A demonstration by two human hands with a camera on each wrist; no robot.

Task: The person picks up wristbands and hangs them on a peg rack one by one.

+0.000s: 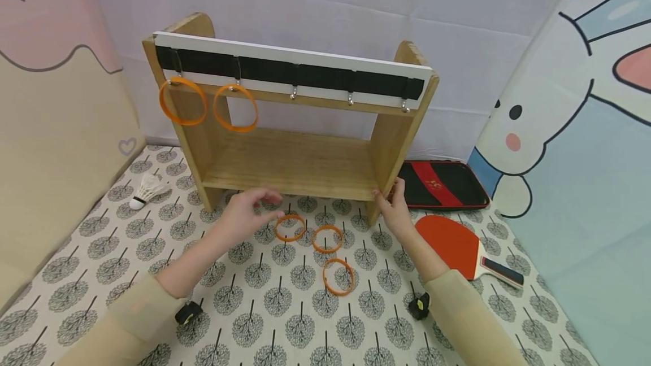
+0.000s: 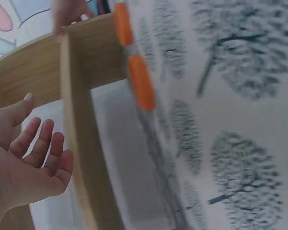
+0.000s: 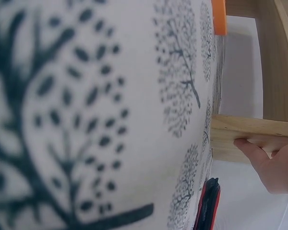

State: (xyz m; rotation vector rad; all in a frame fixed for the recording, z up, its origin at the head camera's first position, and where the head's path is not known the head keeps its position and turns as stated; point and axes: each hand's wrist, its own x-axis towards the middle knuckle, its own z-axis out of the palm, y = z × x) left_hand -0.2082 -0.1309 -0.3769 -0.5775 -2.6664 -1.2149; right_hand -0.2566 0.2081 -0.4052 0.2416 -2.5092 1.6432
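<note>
A wooden shelf stands at the back, with a black-and-white hook rail along its top. Two orange rings hang from the rail's left hooks. Three more orange rings are on the cloth in front. My left hand hovers before the shelf's lower left, near the closest ring, its fingers loosely bent and holding nothing; the left wrist view shows its palm. My right hand grips the lower edge of the shelf's right side panel, thumb at the front; some fingers are hidden.
A shuttlecock lies left of the shelf. On the right are a black and red tray and a red table-tennis bat. The table bears a tree-patterned cloth. Small black devices are near both wrists.
</note>
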